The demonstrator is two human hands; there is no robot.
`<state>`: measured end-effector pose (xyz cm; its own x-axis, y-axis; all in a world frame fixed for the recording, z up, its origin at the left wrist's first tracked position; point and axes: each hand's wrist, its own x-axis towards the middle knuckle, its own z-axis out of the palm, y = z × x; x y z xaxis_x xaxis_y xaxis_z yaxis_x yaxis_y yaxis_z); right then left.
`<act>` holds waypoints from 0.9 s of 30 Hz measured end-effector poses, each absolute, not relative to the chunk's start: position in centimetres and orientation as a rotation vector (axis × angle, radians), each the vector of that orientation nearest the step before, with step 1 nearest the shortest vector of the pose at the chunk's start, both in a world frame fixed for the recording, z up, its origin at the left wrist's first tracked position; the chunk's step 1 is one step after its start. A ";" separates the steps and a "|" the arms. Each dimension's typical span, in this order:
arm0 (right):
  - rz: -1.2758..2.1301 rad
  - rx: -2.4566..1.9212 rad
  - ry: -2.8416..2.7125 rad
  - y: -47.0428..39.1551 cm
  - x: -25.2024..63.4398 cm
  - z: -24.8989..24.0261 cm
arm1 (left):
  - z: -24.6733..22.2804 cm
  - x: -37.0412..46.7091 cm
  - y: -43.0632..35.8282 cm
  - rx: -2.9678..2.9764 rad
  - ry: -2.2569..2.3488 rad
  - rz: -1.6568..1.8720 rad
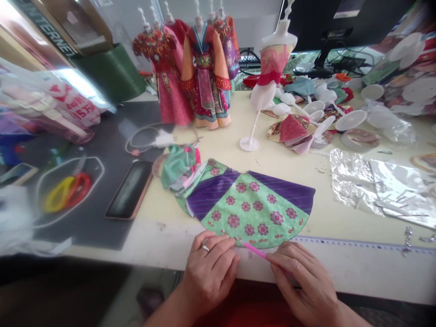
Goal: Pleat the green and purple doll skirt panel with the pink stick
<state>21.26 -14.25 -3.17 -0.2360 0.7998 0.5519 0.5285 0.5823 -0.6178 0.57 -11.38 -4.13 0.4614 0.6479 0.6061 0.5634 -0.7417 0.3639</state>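
Presently, right hand (303,274): gripping a pink stick (255,250) narrowly.
Left hand (213,263): resting bent fingers at the printed cloth (250,209); cannot tell if pinching.
Cloth: lying near the bench (361,274)'s front edge.

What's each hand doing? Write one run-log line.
left hand: at near edge of floral fabric | right hand: gripping pink stick, tip at same edge | phone: left of fabric

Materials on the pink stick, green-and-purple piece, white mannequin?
Pink stick: probably plastic; smooth, evenly coloured.
Green-and-purple piece: fabric, mostly matte; flower-patterned, with soft folds at its left.
White mannequin: likely moulded plastic, satin; smooth, rounded surfaces. Painted resin is possible.
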 end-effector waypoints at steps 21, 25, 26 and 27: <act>0.345 -1.094 -1.898 -14.2 21.1 -3.2 | -4.2 0.5 -11.4 2.593 1.084 1.124; 0.352 -1.078 -1.902 -14.2 21.2 -3.3 | -4.2 0.4 -11.4 2.611 1.085 1.094; 0.359 -1.076 -1.903 -14.2 21.2 -3.4 | -4.1 0.4 -11.4 2.616 1.086 1.082; 0.370 -1.077 -1.904 -14.2 21.3 -3.5 | -4.1 0.4 -11.4 2.620 1.084 1.069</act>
